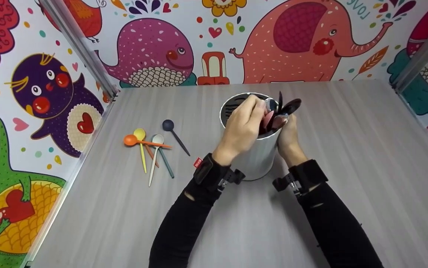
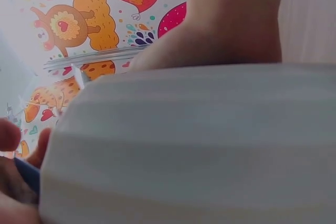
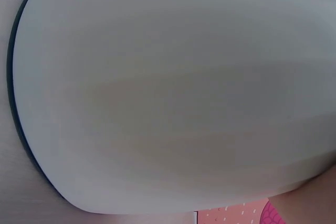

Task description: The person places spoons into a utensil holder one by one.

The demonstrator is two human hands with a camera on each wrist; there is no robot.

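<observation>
A tall white canister stands upright with several utensils in it. A black spoon-like utensil and a pinkish one lean at its right rim. My left hand reaches over the canister's near rim, its fingers bent against the utensils. In the left wrist view those fingers pinch a dark blue utensil, largely hidden by the canister wall. My right hand holds the canister's right side near the rim, fingers hidden behind it. The canister's wall fills most of the right wrist view.
On the grey table, left of the canister, lie several small spoons: an orange spoon across others, a yellow spoon, a white spoon and a dark blue spoon. Printed panels border the table's back and sides.
</observation>
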